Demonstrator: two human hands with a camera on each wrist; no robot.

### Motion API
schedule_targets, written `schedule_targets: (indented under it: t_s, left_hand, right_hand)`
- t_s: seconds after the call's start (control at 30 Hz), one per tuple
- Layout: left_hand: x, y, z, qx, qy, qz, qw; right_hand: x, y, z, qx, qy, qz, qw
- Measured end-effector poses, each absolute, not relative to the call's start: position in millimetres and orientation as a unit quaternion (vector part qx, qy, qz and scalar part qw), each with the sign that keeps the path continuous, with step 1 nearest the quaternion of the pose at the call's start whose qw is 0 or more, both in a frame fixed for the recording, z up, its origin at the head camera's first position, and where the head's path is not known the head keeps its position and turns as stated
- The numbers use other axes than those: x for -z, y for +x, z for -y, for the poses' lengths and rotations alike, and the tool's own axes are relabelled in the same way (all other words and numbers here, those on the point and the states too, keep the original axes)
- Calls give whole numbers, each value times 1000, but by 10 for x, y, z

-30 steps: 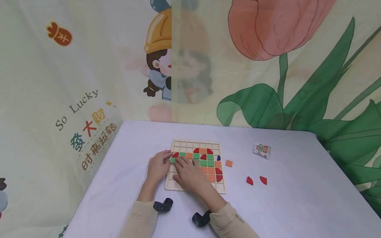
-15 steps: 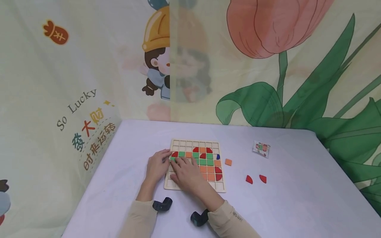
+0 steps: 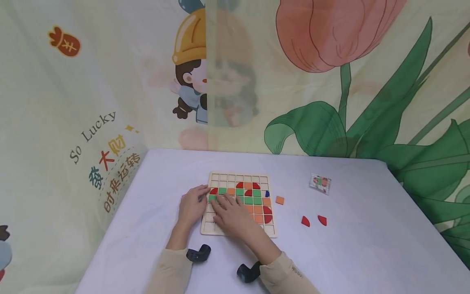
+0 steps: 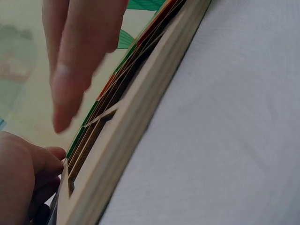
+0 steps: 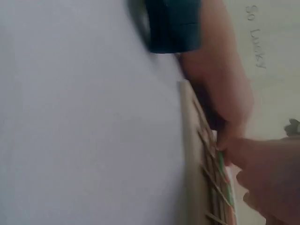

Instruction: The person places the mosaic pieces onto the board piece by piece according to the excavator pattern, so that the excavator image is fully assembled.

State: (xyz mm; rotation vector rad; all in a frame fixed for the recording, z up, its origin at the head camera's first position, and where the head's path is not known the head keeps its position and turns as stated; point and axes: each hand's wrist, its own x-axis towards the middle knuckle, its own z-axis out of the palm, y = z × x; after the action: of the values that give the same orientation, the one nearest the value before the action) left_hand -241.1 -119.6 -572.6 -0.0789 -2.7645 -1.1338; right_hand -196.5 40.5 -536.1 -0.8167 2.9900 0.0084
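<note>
A square wooden grid board (image 3: 238,177) lies on the white table, partly filled with green, orange and red tiles. My left hand (image 3: 191,206) holds the board's left edge near the red quarter tile (image 3: 214,190). In the left wrist view, the left hand's (image 4: 18,173) fingertips meet the rim. My right hand (image 3: 235,216) lies over the board's left half, fingers mostly extended, the tips by a green tile (image 3: 212,199). In the right wrist view, the right hand (image 5: 276,178) is close to the left hand (image 5: 222,75). Whatever lies under the right palm is hidden.
An orange square tile (image 3: 280,200) lies just right of the board. Farther right are two red quarter-round tiles (image 3: 305,221) and a small clear packet (image 3: 320,183). Black wrist-worn devices (image 3: 198,253) stick out from both sleeves. A printed curtain (image 3: 235,81) hangs behind the table.
The head view has shifted slightly, moving the scene a little to the left. Both hands stay in nearly the same place on the board, and the tiles look unchanged.
</note>
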Motion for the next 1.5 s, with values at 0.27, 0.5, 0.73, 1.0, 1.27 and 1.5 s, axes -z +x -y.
schedule_targets:
  t_s: [0.27, 0.5, 0.73, 1.0, 1.27, 1.5]
  left_hand:
    - [5729, -2392, 1180, 392, -18, 917, 69]
    - [5731, -2360, 1213, 384, -13, 921, 59]
    - [5735, -2373, 1227, 381, -15, 923, 58]
    - [5720, -2392, 1219, 386, -18, 921, 58]
    - [5726, -2396, 1212, 387, -16, 920, 60]
    - [5711, -2402, 1201, 386, -15, 921, 57]
  right_hand:
    - [5129, -2135, -1220, 198, -139, -970, 38]
    - [5307, -2278, -1988, 236, 14, -968, 79]
    - [5502, -2312, -2150, 268, 22, -961, 63]
    - [5536, -2336, -2136, 278, 48, -959, 33]
    - [5435, -2318, -2277, 279, 51, -957, 56]
    - [5218, -2057, -2923, 270, 73, -944, 173]
